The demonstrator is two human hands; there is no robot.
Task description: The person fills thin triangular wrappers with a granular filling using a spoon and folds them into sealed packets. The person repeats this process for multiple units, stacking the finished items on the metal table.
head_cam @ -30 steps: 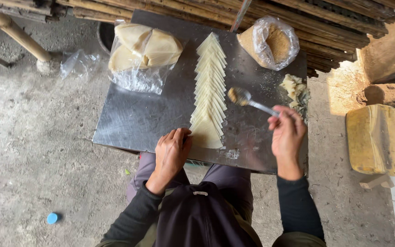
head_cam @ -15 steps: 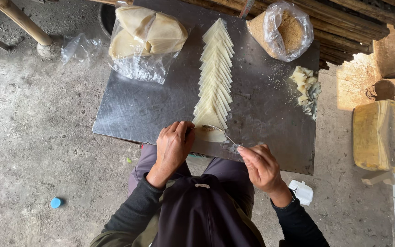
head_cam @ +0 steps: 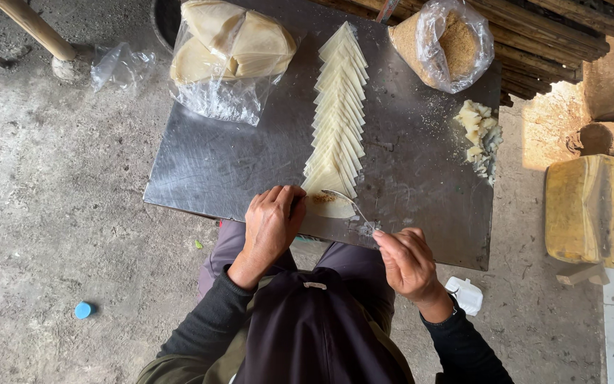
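- down at the near edge, the right hand pinches the thin handle of a small metal spoon between fingertips and thumb; the grip is closed on the handle, and the bowl of the spoon rests over the nearest pale triangular dough wrapper, where a little brown filling shows
- beside it, the left hand lies palm down with its fingers curled onto the left edge of that same wrapper, pressing it flat; it grasps nothing, only holds the sheet down
- that wrapper is the closest piece of a long overlapping row of pale triangular wrappers running away from the person up the middle of the flat grey metal sheet tabletop
- at the far right of the tabletop sits a clear plastic bag of brown crumbly filling, its mouth open
- near the right edge lies a small heap of pale dough scraps
- at the far left, a clear plastic bag of stacked round pale dough sheets rests on the tabletop
- on the ground to the right stands a worn yellow plastic jerrycan; a small blue bottle cap lies on the concrete floor well to the left
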